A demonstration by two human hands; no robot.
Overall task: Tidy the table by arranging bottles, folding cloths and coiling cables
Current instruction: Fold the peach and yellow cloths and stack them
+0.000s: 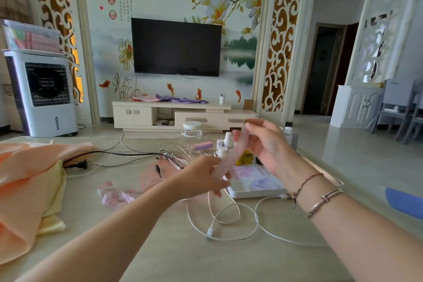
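Observation:
A pink measuring tape (238,151) stretches between my two hands above the table. My left hand (201,178) pinches its lower part, and my right hand (265,142) holds its upper end with curled fingers. The tape's loose remainder (114,194) lies crumpled on the table to the left. White cables (229,220) loop on the table in front of me, and a black cable with a plug (77,163) runs toward the cloths. Small bottles (223,144) stand behind the tape. Peach and yellow cloths (27,185) lie heaped at the left.
A white box with a floral lid (256,184) sits under my right hand. A pink block (202,146) lies among tangled white cables at the table's far side. A blue object (405,201) is at the right edge. Beyond are a stool, TV cabinet and air cooler.

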